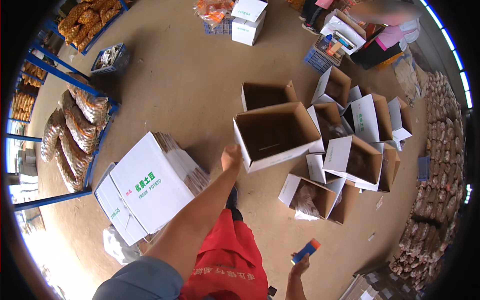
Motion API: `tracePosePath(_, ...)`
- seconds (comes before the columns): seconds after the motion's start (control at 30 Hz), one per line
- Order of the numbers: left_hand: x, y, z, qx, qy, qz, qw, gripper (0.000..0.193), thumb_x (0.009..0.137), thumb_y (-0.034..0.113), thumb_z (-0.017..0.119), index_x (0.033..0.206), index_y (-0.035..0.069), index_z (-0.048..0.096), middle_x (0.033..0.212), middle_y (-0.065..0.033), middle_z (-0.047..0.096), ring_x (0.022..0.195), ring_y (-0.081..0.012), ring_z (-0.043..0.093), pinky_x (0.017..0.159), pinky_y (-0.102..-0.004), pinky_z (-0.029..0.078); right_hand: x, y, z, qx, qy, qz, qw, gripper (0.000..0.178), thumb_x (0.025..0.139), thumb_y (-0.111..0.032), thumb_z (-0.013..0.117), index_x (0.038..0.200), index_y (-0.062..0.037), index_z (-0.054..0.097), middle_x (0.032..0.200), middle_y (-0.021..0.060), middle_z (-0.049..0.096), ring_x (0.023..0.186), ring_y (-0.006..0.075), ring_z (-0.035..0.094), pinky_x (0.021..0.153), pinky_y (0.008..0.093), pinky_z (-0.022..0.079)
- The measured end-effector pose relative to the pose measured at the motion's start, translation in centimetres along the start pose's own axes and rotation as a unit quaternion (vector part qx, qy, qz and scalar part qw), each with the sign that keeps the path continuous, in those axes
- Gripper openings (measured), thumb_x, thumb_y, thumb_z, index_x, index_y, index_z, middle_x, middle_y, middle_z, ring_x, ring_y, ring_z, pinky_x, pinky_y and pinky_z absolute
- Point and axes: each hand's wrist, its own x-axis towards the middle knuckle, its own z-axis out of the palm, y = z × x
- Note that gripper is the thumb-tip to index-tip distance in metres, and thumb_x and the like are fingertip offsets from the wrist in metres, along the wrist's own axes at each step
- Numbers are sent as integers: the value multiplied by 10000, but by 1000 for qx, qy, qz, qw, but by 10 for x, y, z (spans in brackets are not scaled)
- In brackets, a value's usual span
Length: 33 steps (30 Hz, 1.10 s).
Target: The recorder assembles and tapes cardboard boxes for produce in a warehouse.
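Note:
My left hand (231, 157), at the end of an outstretched arm, is closed on the left side of an open white cardboard box (277, 162). The box's brown inside faces up, and no contents show in it. Behind it stands another open box (270, 95), partly covered by the nearer one. Lower right, my right hand (300, 265) is closed round a small blue block-like object with an orange end (306, 251); its exact kind cannot be made out.
Flat-folded white cartons (145, 187) are stacked at left. Several open boxes (355, 160), some with plastic liners, crowd the right. Filled sacks (75, 125) lie by a blue rack; more sacks (435, 165) line the right. A person (390, 37) is by a blue crate (320, 57) at upper right.

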Motion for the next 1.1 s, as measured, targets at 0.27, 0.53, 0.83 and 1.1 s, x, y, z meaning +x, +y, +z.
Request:
tracePosePath(0.27,-143,-112,-191,249,-219,136,934,338,1051,278,658,1275,45,754,1097,-155,825,976,-241,814,843,-391,636,-7,-85,160,-36,-256,-54,964,564,1181,-446,436,1051,52,667,890,193,785,750,287,788,759,387,647)
tracePosePath(0.53,-173,-256,-395,387,115,208,891,282,942,188,723,1206,92,745,1429,-124,679,1308,-321,660,1066,-481,554,-14,-109,202,-189,-373,-24,908,592,1167,-476,454,1073,58,693,880,181,784,756,294,795,760,381,635)
tracePosePath(0.83,-109,-306,-475,447,19,212,869,1075,823,486,865,1660,17,379,1774,-251,227,1660,-382,206,1369,-487,179,-86,-121,189,-302,-392,-84,865,552,1167,-459,458,1107,41,687,891,159,788,737,264,791,729,359,633)
tracePosePath(1.1,-117,-347,-461,483,-30,271,832,1036,907,550,751,1680,-5,343,1801,-247,153,1693,-386,68,1371,-570,47,-205,-105,163,-342,-393,-109,847,550,1174,-442,451,1170,54,689,906,164,786,784,258,788,782,374,631)
